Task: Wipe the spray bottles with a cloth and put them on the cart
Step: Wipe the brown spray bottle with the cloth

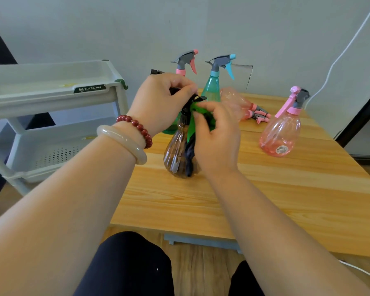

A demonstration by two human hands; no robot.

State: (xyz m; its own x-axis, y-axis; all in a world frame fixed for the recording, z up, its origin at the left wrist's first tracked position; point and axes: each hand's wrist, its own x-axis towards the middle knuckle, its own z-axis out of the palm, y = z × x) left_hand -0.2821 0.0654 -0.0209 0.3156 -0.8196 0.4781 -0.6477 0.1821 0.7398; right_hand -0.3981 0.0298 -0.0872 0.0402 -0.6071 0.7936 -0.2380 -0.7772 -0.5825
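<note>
Head view: looking down over both forearms onto a wooden counter (pixel 254 199), with all the action at its left side.
Left hand (pixel 160 101): on top of the bottle, fingers curled tight round the black spray head (pixel 192 103), gripping it.
Right hand (pixel 217 135): fingers bent, pinching the green cloth (pixel 195 118) against the bottle's neck; a dark fold hangs below it down the bottle's side.
Brown spray bottle (pixel 175 154): upright, base on the counter, held between the two hands and well apart from the trays at left.
Pink-trigger bottle (pixel 185 63): standing behind the left hand at the counter's back edge, its body mostly hidden.
Teal bottle (pixel 212 86): upright just beside it, blue trigger pointing right.
Fallen pink bottle (pixel 237 101): lying on its side behind the right hand, spray head toward the right.
Upright pink bottle (pixel 280 133): alone at the right of the counter, near the wall.
Cart (pixel 51 90): pale tiered trays at the left, just beside the counter; no bottle shows on the tiers in sight.
Left wrist: red bead bracelet (pixel 137 127) and a pale bangle (pixel 124 142) side by side.
</note>
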